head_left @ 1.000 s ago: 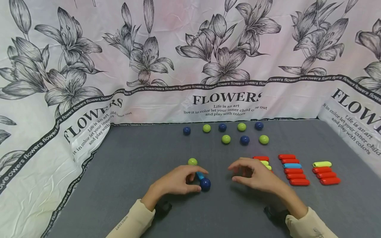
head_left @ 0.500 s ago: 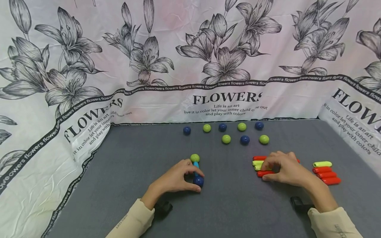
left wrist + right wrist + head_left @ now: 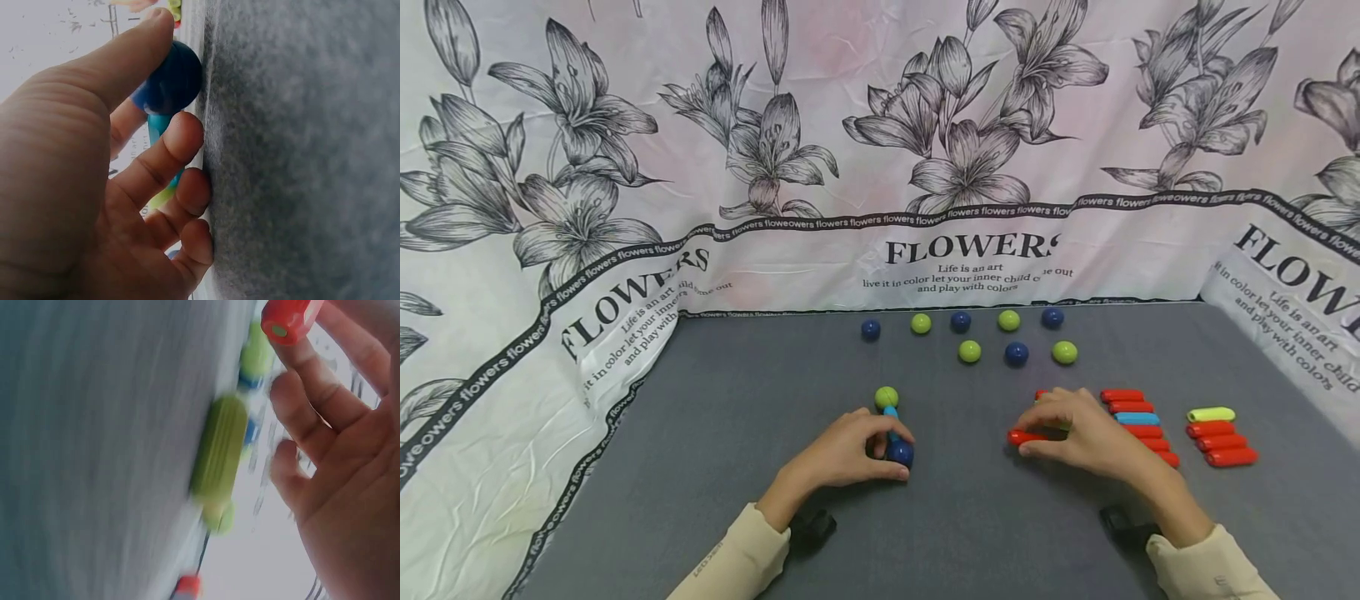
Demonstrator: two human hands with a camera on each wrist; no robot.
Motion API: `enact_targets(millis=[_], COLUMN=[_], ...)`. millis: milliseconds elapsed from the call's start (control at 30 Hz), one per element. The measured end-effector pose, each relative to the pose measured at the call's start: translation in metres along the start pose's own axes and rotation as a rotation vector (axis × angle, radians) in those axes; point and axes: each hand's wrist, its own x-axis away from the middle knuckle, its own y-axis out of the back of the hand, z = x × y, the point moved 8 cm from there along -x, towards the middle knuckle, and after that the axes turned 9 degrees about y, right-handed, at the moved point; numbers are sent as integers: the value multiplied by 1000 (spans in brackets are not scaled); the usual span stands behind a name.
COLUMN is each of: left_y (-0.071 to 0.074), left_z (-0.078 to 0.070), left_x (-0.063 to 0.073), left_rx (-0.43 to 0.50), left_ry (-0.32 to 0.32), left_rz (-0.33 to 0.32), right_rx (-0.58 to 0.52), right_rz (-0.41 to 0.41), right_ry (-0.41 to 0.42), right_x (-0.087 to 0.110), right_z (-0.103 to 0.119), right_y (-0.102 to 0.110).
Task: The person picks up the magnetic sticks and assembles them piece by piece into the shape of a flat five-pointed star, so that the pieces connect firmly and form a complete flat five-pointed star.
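My left hand (image 3: 853, 450) holds a dark blue ball (image 3: 901, 454) between thumb and fingers, low over the table. From that ball a light blue rod (image 3: 891, 412) runs away from me to a lime green ball (image 3: 887, 397), the three forming one line. In the left wrist view the thumb presses the dark blue ball (image 3: 172, 78), and the other fingers curl beside the rod. My right hand (image 3: 1086, 437) pinches a short red plastic rod (image 3: 1024, 437), whose end points left. The right wrist view shows the red rod's hollow-looking end (image 3: 289, 322) at the top; the pinching fingertips are partly cut off there.
Loose dark blue balls (image 3: 1017, 354) and green balls (image 3: 1065, 352) lie in two rows at the back. Right of centre lies a row of red and blue rods (image 3: 1137, 418), partly behind my right hand. Farther right are more rods, one yellow-green (image 3: 1212, 413).
My right hand first went right to the nearest rods, then came back slightly left with a red rod. My left hand shifted the ball and rod piece slightly left and straightened it.
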Motion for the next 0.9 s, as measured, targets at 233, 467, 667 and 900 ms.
enact_targets(millis=[233, 467, 667, 900], left_y=[-1, -3, -2, -3], left_z=[-2, -4, -4, -4], left_x=[-2, -2, -2, -2], left_rx=[1, 7, 11, 22], left_ry=[-18, -47, -56, -59], left_rz=[-17, 6, 9, 8], right_rx=[-176, -94, -96, -140], right_rz=[78, 156, 152, 76], right_ry=[13, 44, 16, -30], right_x=[-22, -39, -49, -55], right_z=[22, 39, 47, 54], right_y=[-41, -68, -81, -96])
